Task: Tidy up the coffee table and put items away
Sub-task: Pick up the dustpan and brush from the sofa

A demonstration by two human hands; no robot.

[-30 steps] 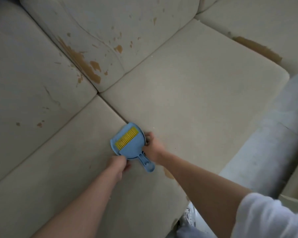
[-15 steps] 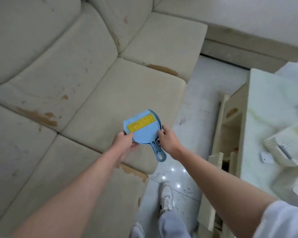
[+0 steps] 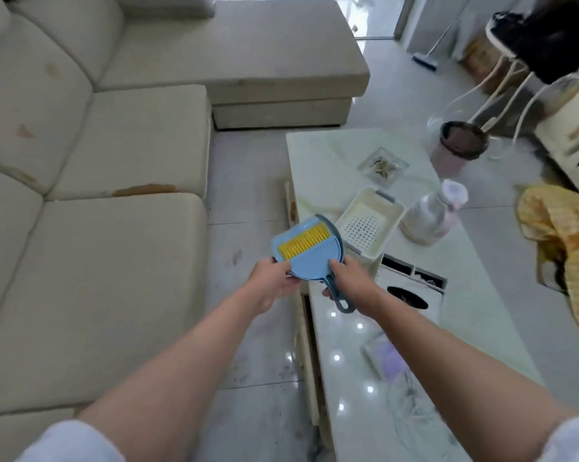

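Note:
I hold a small blue dustpan (image 3: 310,258) with a yellow-bristled brush nested in it, in the air over the left edge of the glossy white coffee table (image 3: 321,161). My left hand (image 3: 269,281) grips its left rim. My right hand (image 3: 351,283) grips its right side near the looped handle. On the table lie a cream perforated basket (image 3: 370,221), a glass ashtray (image 3: 383,165), a clear bottle with a pink cap (image 3: 431,218) and a white tissue box with an oval slot (image 3: 411,295).
A beige sectional sofa (image 3: 98,228) fills the left side, with a strip of tiled floor (image 3: 241,201) between it and the table. A pink bin (image 3: 458,148), yellow checked cloth (image 3: 565,235) and a stand with dark items (image 3: 515,45) are at the right.
Both hands lifted the dustpan off the sofa cushion and carried it right, to over the coffee table's edge. My view swung from the sofa to the table.

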